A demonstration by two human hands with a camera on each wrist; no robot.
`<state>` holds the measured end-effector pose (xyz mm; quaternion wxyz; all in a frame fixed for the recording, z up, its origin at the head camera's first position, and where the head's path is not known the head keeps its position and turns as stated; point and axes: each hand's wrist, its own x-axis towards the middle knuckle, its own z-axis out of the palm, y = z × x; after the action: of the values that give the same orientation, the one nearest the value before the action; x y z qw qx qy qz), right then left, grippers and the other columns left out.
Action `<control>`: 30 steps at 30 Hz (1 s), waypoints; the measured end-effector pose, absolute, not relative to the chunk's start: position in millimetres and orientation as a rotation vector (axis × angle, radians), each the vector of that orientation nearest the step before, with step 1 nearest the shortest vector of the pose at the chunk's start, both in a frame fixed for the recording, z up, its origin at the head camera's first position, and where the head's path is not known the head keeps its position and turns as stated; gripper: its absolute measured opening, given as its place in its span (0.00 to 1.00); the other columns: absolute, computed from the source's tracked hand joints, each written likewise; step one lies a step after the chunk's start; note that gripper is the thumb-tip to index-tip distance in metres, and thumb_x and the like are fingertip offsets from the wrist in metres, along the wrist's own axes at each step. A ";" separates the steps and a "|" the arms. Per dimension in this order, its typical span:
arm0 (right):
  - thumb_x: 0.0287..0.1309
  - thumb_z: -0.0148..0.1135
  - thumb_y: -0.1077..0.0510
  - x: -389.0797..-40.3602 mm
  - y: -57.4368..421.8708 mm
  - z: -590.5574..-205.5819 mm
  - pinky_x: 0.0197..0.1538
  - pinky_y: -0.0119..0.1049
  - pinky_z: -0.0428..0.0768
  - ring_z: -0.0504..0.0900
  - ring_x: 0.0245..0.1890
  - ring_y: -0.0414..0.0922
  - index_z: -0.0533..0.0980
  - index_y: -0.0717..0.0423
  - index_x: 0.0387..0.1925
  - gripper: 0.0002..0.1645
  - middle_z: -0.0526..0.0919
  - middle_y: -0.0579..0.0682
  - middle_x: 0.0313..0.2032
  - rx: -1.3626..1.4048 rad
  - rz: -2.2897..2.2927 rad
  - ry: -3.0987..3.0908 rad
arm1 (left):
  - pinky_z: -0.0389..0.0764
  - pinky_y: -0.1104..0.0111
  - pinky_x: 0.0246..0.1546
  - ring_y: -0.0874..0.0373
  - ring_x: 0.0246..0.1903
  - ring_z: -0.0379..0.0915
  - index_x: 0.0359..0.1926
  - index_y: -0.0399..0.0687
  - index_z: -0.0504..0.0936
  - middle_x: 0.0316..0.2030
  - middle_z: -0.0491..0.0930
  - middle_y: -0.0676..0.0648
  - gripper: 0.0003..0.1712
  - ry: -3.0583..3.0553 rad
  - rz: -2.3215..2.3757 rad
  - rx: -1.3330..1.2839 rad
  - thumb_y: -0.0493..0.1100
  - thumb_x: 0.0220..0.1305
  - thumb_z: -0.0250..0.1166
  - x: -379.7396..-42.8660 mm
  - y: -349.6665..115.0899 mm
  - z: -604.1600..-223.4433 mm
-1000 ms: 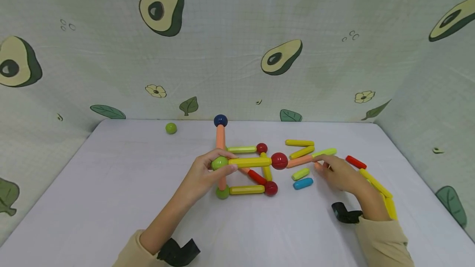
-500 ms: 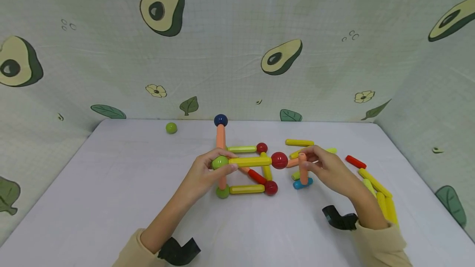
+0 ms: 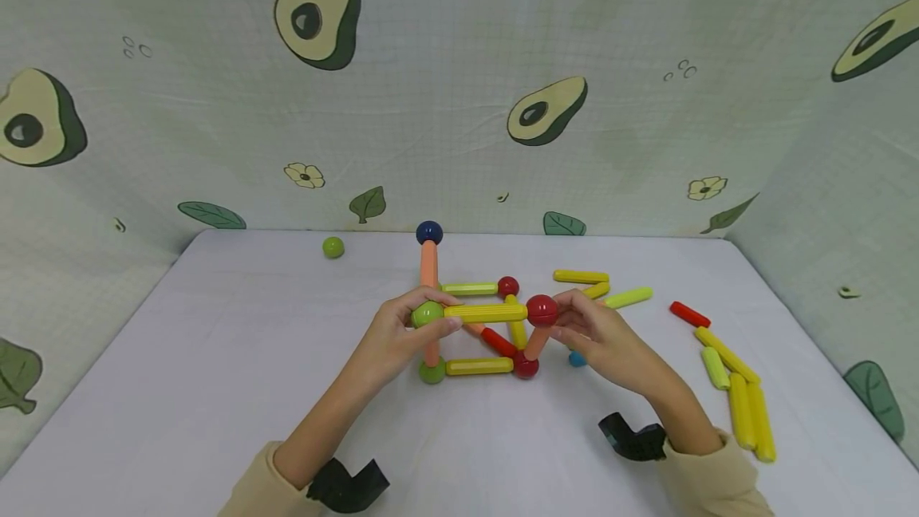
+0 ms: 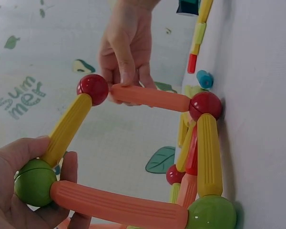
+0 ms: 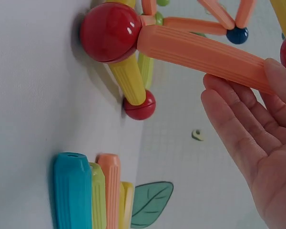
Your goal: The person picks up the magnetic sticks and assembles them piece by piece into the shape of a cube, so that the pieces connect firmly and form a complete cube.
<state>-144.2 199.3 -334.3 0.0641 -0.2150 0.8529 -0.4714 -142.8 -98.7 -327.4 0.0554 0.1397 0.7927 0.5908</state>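
My left hand (image 3: 411, 328) grips a green ball (image 3: 427, 315) joined to a yellow stick (image 3: 488, 313), which ends in a raised red ball (image 3: 542, 310). Between thumb and fingers, my right hand (image 3: 599, 337) pinches the upper end of an orange stick (image 5: 205, 56). The stick's lower end meets the lower red ball (image 4: 205, 106) at the frame's near corner. In the left wrist view its upper end is right beside the raised red ball. Orange, yellow and red sticks form the frame on the table, with a dark blue ball (image 3: 429, 232) at its far top.
Loose yellow sticks (image 3: 581, 276), a lime stick (image 3: 629, 297) and a blue stick (image 5: 72, 191) lie right of the frame. Farther right are a red stick (image 3: 690, 314) and several others. A spare green ball (image 3: 333, 247) sits at the back left.
My right hand picked up an orange stick from the pile, stood it upright and carried it left to the frame's near right corner. My left hand keeps its hold in place.
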 end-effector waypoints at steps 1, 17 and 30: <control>0.70 0.62 0.73 -143.9 198.0 -334.2 0.56 0.39 0.86 0.85 0.58 0.62 0.70 0.72 0.61 0.21 0.82 0.67 0.58 -0.659 -1.418 2.581 | 0.65 0.69 0.32 0.53 0.39 0.69 0.54 0.40 0.86 0.40 0.79 0.46 0.14 2.405 1.794 0.422 0.41 0.71 0.70 -142.9 -98.7 -327.4; 0.69 0.65 0.70 -139.0 189.2 -333.9 0.57 0.50 0.86 0.85 0.56 0.59 0.73 0.69 0.61 0.22 0.85 0.60 0.54 -0.726 -1.329 2.650 | 0.68 0.64 0.37 0.52 0.43 0.70 0.54 0.41 0.86 0.43 0.81 0.45 0.14 2.406 1.794 0.416 0.42 0.72 0.69 -141.5 -98.1 -327.3; 0.67 0.69 0.67 -139.7 192.1 -333.2 0.52 0.48 0.88 0.86 0.51 0.56 0.74 0.68 0.60 0.22 0.85 0.62 0.54 -0.711 -1.273 2.694 | 0.66 0.69 0.32 0.53 0.36 0.69 0.55 0.41 0.85 0.42 0.81 0.45 0.15 2.407 1.776 0.453 0.42 0.72 0.69 -142.6 -99.9 -327.4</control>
<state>-139.7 192.1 -333.2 0.0389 -0.2320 0.8788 -0.4152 -142.6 -99.9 -327.4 0.0582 0.1494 0.7943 0.5860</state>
